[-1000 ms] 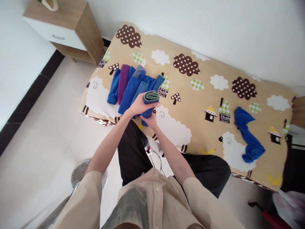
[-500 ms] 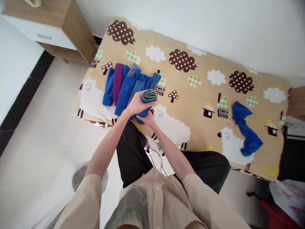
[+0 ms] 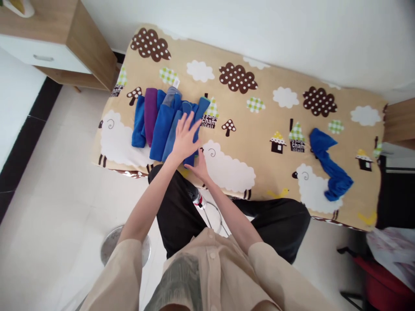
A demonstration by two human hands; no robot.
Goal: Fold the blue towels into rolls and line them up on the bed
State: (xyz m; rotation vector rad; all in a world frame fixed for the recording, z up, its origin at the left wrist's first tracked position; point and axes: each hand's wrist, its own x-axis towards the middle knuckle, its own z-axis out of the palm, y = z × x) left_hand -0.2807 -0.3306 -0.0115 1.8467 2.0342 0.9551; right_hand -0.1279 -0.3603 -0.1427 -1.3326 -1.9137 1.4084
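Observation:
Several rolled cloths lie side by side at the left of the bed: a purple rolled cloth [image 3: 151, 116], a blue rolled cloth [image 3: 161, 136] and others in blue and grey-blue. Over the right end of this row is my left hand [image 3: 185, 139], its fingers spread. My right hand [image 3: 200, 167] is beside the lower end of the rightmost roll, thumb and fingers apart. Neither hand grips anything; whether fingertips touch the rolls I cannot tell. Farther right, a long blue cloth [image 3: 330, 166] lies unrolled and crumpled on the bed.
The bed [image 3: 253, 129] has a beige cover with sheep and clouds and meets a white wall. A wooden cabinet [image 3: 87, 47] stands at the left. Below are a round metal stool or lid [image 3: 108, 246] and, lower right, a red bag [image 3: 385, 276].
The blue roll with green edges that both hands held upright has gone down among the other rolls. Both hands have let go, with fingers now spread. The view has shifted slightly.

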